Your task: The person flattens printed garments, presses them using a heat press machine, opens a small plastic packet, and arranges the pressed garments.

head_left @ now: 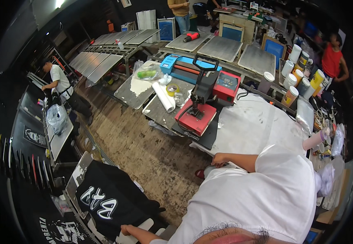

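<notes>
In the head view, the black shirt point(119, 183) is spread over a board point(80, 172) at lower left, with its print facing up. The shirt's near edge is met by the left hand point(126, 230); whether cloth is grasped by its fingers or merely touched cannot be told. The fingers of the right hand point(220, 159) are curled near the white-covered counter point(249, 118); whether anything is clenched in them cannot be told. The shirt is probably best handled by its plain edges, with the print left untouched and any folds eased out evenly with both hands. Large white lettering is borne by the shirt, smaller white lettering by the base of the red press point(196, 117), and white print by the dark cloth point(67, 232). The labels on the jars point(290, 96) are too small to be read.
</notes>
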`<state>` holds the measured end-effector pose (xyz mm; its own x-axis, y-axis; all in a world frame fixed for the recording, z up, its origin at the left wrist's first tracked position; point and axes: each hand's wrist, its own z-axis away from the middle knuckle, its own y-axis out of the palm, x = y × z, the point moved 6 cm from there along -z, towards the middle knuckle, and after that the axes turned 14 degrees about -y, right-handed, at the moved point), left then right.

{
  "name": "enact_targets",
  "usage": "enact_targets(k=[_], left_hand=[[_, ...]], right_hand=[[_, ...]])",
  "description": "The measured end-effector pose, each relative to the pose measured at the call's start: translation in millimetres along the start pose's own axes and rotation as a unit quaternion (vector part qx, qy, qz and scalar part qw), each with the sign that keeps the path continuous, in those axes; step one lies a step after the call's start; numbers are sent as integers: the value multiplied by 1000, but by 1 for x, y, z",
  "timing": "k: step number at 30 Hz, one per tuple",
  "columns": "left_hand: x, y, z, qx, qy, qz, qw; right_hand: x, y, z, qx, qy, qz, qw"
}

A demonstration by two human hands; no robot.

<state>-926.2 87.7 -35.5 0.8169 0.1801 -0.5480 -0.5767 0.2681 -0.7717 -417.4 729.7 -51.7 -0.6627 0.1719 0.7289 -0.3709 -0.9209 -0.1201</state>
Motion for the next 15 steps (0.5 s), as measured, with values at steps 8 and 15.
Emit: enact_targets(k=[8,15], left_hand=[[-1,-19,58,58,181,-42,981],[1,-3,18,225,21,169,959]], right_hand=[[-13,-9,9,-32,15,-13,999],[-8,-1,5,-20,-2,-11,1000]])
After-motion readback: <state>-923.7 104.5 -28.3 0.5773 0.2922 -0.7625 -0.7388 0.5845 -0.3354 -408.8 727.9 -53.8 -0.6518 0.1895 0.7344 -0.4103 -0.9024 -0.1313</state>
